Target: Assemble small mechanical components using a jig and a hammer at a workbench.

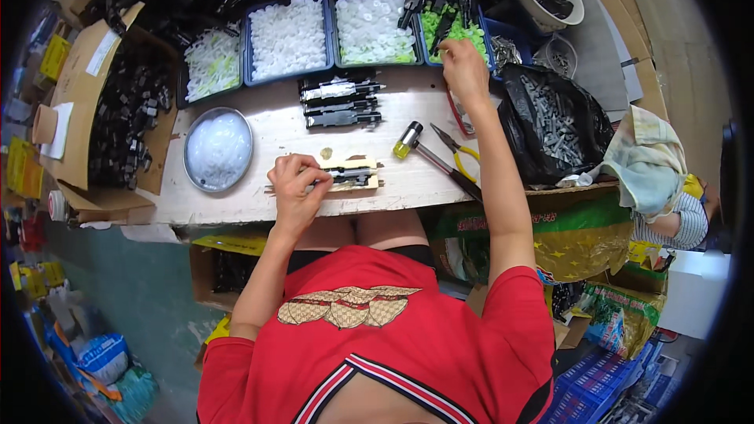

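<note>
My left hand (298, 188) rests at the near edge of the workbench, fingers bent and closed at the left end of a cream-coloured fixture block (372, 163). In that block lies a slim black and silver mechanism (353, 176), its left end hidden by my fingers. What those fingers pinch, if anything, is too small to make out. Stretched forward, my right hand (465, 71) has its fingertips together at the near side of a bin of small green plastic parts (471, 34). Anything between those fingertips is hidden. Several similar black and silver mechanisms (341, 102) lie stacked beyond the block.
Bins of white parts (287, 35) line the back, before a heap of black parts. A round metal dish (218, 149) stands left, near a cardboard box (102, 110). A hammer (408, 140), yellow-handled pliers (457, 151) and a black bag of metal pieces (550, 122) lie right.
</note>
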### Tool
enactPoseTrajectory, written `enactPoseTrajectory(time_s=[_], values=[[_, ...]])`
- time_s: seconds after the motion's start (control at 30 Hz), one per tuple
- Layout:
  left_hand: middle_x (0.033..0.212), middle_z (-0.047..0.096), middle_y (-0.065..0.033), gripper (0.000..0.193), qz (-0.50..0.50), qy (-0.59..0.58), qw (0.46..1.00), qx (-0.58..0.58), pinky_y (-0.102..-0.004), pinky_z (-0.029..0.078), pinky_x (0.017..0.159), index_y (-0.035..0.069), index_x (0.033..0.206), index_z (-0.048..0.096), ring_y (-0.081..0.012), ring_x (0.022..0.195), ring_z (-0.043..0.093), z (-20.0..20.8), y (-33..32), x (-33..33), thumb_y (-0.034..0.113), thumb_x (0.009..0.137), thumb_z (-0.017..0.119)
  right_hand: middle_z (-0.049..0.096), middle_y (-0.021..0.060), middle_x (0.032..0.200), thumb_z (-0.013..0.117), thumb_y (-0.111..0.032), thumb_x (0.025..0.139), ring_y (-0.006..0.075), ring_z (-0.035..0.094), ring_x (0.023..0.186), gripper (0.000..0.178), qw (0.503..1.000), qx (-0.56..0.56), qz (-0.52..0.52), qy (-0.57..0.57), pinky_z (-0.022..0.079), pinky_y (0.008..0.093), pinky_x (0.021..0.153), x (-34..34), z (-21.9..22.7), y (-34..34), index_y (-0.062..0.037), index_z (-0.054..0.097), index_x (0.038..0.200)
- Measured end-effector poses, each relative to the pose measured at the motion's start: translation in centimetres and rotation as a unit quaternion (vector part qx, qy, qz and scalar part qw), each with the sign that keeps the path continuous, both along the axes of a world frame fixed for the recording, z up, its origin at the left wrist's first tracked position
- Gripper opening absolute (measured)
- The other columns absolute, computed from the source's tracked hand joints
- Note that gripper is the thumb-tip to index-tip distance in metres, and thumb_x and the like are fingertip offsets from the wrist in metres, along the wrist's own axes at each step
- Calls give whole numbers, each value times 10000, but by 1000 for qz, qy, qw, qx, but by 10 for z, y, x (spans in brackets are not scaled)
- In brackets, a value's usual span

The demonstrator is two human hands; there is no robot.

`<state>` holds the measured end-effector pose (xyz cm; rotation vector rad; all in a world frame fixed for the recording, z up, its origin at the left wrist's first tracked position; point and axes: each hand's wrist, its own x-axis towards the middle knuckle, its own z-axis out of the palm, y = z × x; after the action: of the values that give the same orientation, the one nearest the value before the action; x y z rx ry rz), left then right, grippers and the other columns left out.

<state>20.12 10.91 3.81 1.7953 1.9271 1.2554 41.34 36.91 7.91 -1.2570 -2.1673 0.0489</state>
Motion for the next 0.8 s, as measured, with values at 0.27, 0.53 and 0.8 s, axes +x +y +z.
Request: enactPoseTrajectory(time_s=[0.27, 0.53, 0.8], values=[[824, 537, 10, 82, 6, 1, 1000, 0, -337, 274, 785, 121, 683, 624, -188, 880, 453, 1, -1, 2, 101, 626, 679, 627, 236, 880, 602, -251, 729, 368, 623, 828, 323, 973, -96, -182, -107, 482, 452, 741, -45, 11, 54, 0, 569, 929], [961, 556, -45, 323, -10, -14, 1000, 0, -331, 298, 837, 87, 955, 626, -211, 955, 462, 7, -3, -4, 154, 648, 703, 604, 50, 781, 493, -127, 793, 113, 557, 666, 196, 849, -325, 61, 412, 411, 243, 629, -15, 49, 25, -43, 534, 965], [1000, 555, -37, 413, 12, -66, 997, 34, -327, 306, 835, 108, 1048, 615, -207, 956, 467, 2, -26, -21, 168, 650, 704, 551, 169, 1052, 565, -247, 834, 339, 578, 879, 343, 939, -234, 250, -10, 465, 416, 700, -59, 19, -145, -68, 473, 1112]])
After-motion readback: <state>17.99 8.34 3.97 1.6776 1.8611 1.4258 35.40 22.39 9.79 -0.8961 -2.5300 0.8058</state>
